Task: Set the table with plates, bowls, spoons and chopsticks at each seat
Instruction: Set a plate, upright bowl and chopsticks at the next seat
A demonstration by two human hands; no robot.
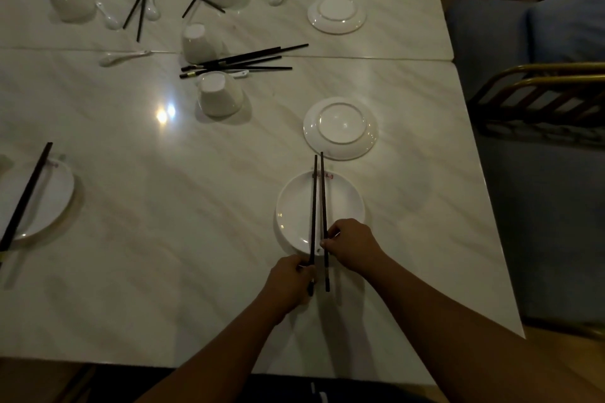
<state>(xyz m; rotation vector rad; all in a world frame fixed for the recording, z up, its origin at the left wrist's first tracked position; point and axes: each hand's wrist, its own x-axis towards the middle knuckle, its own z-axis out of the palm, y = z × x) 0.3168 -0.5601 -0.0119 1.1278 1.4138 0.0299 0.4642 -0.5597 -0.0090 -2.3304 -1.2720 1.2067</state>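
A white plate [294,206] sits right side up near the table's front right. Two dark chopsticks [318,199] lie side by side across it, pointing away from me. My left hand [288,281] pinches the near end of the left stick. My right hand [353,244] pinches the right stick a little farther up. At the far left a second upright plate [49,196] carries a pair of chopsticks [24,196]. Upside-down plates [340,127], overturned bowls [219,93], white spoons [121,57] and a heap of loose chopsticks [242,62] are scattered farther back.
The pale marble table [163,239] has a seam across its middle and its right edge runs diagonally. Blue cushioned chairs with gold frames [540,91] stand along the right side. A lamp glare shows on the tabletop left of centre.
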